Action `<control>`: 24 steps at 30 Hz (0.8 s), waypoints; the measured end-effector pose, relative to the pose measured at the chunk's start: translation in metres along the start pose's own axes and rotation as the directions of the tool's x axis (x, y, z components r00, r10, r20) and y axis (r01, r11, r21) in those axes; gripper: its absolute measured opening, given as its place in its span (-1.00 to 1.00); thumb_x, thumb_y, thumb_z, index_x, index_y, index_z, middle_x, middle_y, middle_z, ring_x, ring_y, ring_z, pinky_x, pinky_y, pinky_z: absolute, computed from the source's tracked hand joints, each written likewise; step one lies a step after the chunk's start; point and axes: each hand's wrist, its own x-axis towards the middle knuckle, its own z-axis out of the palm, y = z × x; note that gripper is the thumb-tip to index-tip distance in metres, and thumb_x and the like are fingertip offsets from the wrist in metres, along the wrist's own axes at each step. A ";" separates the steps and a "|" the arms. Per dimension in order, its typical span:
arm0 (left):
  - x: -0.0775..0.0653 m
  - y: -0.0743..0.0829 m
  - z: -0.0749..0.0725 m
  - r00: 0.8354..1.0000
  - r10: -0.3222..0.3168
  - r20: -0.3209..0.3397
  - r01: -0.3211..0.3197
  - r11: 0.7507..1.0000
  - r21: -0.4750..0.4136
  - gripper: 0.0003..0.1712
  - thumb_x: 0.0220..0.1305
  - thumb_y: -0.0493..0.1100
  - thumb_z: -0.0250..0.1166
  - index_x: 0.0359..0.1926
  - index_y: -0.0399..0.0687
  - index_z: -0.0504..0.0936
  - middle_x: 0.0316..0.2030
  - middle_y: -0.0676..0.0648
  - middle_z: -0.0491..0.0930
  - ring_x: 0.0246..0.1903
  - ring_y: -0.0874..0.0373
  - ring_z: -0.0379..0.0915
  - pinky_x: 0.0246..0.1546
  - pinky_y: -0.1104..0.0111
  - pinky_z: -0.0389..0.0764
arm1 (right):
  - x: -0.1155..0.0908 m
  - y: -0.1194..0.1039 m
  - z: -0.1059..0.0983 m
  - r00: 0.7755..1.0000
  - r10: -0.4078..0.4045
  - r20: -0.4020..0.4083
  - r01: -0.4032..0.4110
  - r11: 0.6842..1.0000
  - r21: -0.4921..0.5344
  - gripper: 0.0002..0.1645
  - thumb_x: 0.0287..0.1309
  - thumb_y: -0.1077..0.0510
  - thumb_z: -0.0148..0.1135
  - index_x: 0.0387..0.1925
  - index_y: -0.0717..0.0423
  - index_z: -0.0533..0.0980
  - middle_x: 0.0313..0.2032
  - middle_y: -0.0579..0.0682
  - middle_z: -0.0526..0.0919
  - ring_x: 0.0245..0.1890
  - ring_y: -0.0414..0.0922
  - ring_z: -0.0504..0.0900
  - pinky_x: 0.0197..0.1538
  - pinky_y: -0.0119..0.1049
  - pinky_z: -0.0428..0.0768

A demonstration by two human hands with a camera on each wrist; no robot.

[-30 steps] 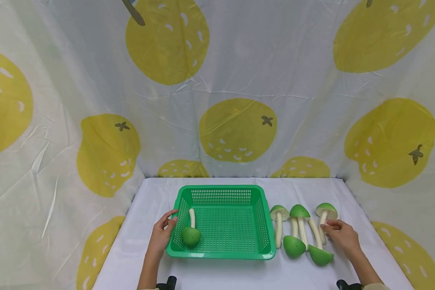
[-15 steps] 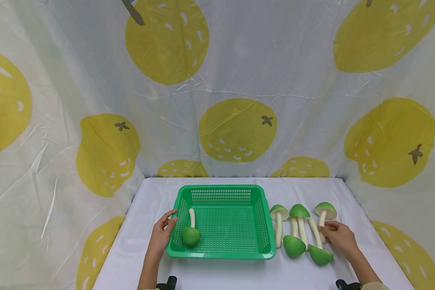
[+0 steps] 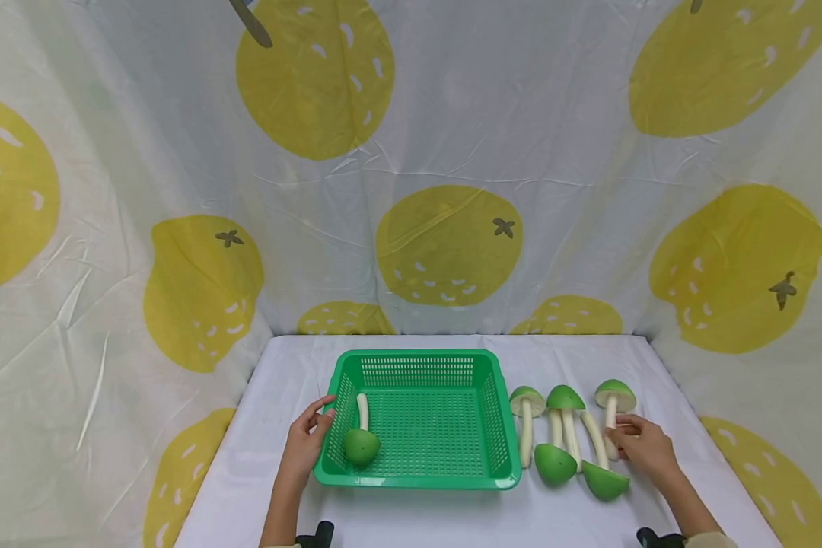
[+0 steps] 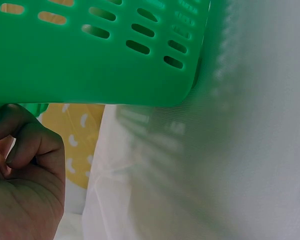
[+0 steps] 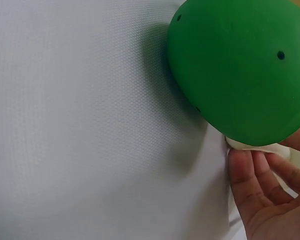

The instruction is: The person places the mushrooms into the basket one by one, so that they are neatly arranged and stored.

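My left hand (image 3: 304, 441) holds the left rim of a green plastic basket (image 3: 425, 482); in the left wrist view its fingers (image 4: 37, 142) bend at the basket's edge. Inside the basket, at the left, lies one toy mushroom (image 3: 361, 447) with a green cap and white stem. On the right my right hand (image 3: 647, 449) pinches the stem of the rightmost mushroom (image 3: 615, 397), whose cap points away from me. The right wrist view has another mushroom's green cap (image 5: 240, 65) large in front, covering part of the fingers (image 5: 242, 172) and stem.
Between basket and right hand lie several more mushrooms: one (image 3: 526, 403) beside the basket wall, another (image 3: 565, 397) cap away, and two with caps toward me, a left one (image 3: 555, 465) and a right one (image 3: 606, 481). A white cloth (image 3: 411, 525) covers the table; a lemon-print curtain (image 3: 575, 228) surrounds it.
The right hand's fingers have settled on the rightmost mushroom's stem, and that mushroom has shifted slightly away from me. The left hand and the basket stay where they were.
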 end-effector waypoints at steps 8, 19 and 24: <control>-0.001 0.003 0.000 1.000 -0.012 0.007 0.012 1.000 0.012 -0.54 0.51 0.03 0.25 0.34 0.08 0.58 -0.38 -0.20 0.55 -0.39 0.12 0.51 -0.43 0.39 0.57 | 0.000 0.000 -0.006 0.999 -0.010 -0.042 0.008 1.000 -0.026 -0.38 0.36 0.08 0.27 0.25 0.46 0.42 -0.08 0.36 0.67 -0.47 -0.26 0.65 -0.40 -0.38 0.63; -0.020 0.043 -0.005 0.998 -0.030 0.057 0.030 0.999 0.015 -0.55 0.55 -0.10 0.20 0.37 -0.07 0.54 -0.33 -0.33 0.54 -0.31 0.01 0.52 -0.35 0.38 0.57 | -0.005 -0.014 -0.012 0.996 -0.030 -0.085 0.029 1.000 -0.009 -0.39 0.38 0.04 0.25 0.26 0.39 0.45 -0.04 0.35 0.67 -0.45 -0.33 0.65 -0.39 -0.35 0.66; -0.018 0.038 -0.005 0.998 -0.025 0.057 0.025 1.000 0.015 -0.54 0.55 -0.10 0.20 0.38 -0.10 0.53 -0.33 -0.33 0.54 -0.32 0.02 0.52 -0.38 0.38 0.56 | -0.006 -0.022 -0.012 0.995 -0.036 -0.096 0.036 0.999 -0.004 -0.39 0.41 0.03 0.25 0.28 0.37 0.44 -0.04 0.35 0.66 -0.43 -0.35 0.65 -0.36 -0.33 0.69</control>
